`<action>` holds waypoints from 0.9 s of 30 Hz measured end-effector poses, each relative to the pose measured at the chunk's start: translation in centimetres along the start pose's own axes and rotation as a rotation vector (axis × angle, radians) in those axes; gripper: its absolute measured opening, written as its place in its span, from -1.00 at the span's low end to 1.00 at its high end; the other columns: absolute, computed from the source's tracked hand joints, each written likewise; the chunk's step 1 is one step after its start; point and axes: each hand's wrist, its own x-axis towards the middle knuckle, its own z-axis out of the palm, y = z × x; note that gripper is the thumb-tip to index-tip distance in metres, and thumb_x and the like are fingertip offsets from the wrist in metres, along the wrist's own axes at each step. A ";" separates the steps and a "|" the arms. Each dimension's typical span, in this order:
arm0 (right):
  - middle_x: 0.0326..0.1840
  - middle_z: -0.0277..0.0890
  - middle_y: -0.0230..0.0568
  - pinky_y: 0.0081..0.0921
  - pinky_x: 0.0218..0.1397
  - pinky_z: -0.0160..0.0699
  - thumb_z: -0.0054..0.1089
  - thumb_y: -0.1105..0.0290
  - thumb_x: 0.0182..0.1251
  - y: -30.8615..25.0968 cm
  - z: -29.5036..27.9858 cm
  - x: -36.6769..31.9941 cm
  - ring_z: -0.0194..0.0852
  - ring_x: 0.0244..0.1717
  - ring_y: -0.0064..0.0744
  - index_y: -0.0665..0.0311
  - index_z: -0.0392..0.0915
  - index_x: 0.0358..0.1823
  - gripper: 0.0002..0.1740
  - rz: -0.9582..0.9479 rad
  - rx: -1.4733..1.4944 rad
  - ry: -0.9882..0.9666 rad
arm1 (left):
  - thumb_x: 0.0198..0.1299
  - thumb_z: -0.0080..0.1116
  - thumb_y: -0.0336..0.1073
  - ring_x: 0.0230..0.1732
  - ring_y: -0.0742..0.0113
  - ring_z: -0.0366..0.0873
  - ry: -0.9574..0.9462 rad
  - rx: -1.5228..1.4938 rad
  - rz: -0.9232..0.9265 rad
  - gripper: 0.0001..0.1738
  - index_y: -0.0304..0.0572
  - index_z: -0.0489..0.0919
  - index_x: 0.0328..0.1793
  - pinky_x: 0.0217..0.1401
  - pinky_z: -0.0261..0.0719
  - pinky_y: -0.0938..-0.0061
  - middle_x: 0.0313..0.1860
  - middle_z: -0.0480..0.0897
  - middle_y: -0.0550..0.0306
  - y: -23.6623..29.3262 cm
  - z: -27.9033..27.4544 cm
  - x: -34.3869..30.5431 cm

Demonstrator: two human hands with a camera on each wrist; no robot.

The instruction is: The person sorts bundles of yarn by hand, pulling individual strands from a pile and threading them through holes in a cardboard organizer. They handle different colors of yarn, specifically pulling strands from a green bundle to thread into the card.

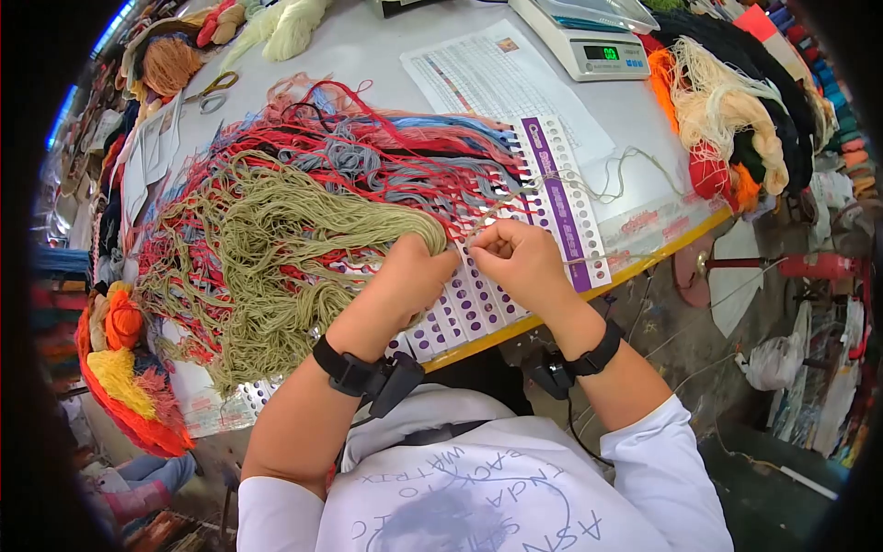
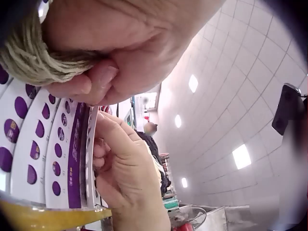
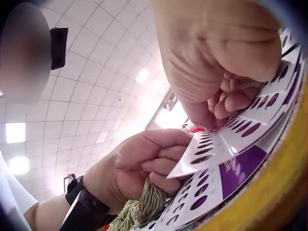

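Observation:
The left hand [image 1: 413, 274] curls round a hank of olive-green yarn [image 1: 303, 216], its loops gathered under the fingers in the left wrist view [image 2: 45, 62]. Close to its right, the right hand [image 1: 521, 260] has thumb and forefinger pinched together over punched white cards [image 1: 474, 299] with purple dots; a thin strand of yarn [image 1: 589, 261] runs near it. In the right wrist view the right hand [image 3: 216, 53] has its fingertips at a card's edge [image 3: 207, 149], and the left hand [image 3: 139, 168] is beside that card. What lies between the right fingertips is largely hidden.
Red, grey and blue threads [image 1: 368, 152] lie behind the green yarn. A digital scale [image 1: 602, 57], a printed sheet [image 1: 501, 78] and scissors [image 1: 213, 86] are at the back. Yarn bundles stand at the left [image 1: 124, 368] and right [image 1: 736, 110]. The table has a yellow edge [image 1: 681, 247].

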 end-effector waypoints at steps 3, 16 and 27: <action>-0.51 0.54 -0.41 -0.73 -0.44 0.34 0.27 0.48 0.10 -0.3 -0.3 0.0 0.39 -0.53 -0.74 0.36 0.62 -0.36 -0.90 -0.025 -0.038 -0.037 | 0.12 0.14 -0.39 -0.79 0.52 0.18 -0.005 -0.025 -0.051 -0.76 -0.29 0.47 -0.59 -0.74 0.09 0.54 -0.74 0.35 0.27 0.1 -0.3 0.4; -0.35 0.51 -0.24 -0.44 -0.39 0.46 0.19 0.50 0.02 -1.1 -1.9 -0.4 0.51 -0.42 -0.38 0.23 0.61 -0.14 -0.70 -0.233 -0.354 -0.096 | 0.19 0.01 -0.30 -0.53 0.51 0.36 0.218 -0.226 0.334 -0.75 -0.29 0.47 -0.07 -0.47 0.32 0.62 -0.42 0.49 0.25 -0.4 -5.4 -1.6; -0.39 0.44 -0.23 -0.26 -0.38 0.45 0.17 0.47 0.06 -0.8 -1.5 0.3 0.45 -0.32 -0.21 0.24 0.48 -0.48 -0.95 -0.739 -0.679 0.094 | 0.18 0.02 -0.52 -0.39 0.39 0.61 -0.249 -0.841 0.273 -0.82 -0.23 0.38 -0.09 -0.44 0.58 0.61 -0.18 0.62 0.00 0.8 -4.0 -1.8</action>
